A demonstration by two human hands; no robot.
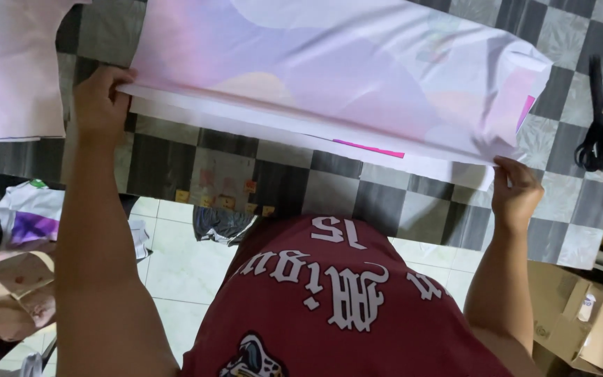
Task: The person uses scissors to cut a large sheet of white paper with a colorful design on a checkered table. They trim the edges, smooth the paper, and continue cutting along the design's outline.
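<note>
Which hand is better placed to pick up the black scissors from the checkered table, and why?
The right hand. It pinches the fabric edge at the table's right side, close to the scissors lying just beyond it. The left hand grips the far left end, across the whole fabric.

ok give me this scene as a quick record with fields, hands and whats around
left hand: pinching the near edge of the fabric at its left end
right hand: pinching the same edge at the right end
fabric: pastel pink and lilac, folded, lying across the table
table: grey checkered cover
scissors: black, on the table right of the fabric, untouched
box: cardboard, on the floor at right
</note>
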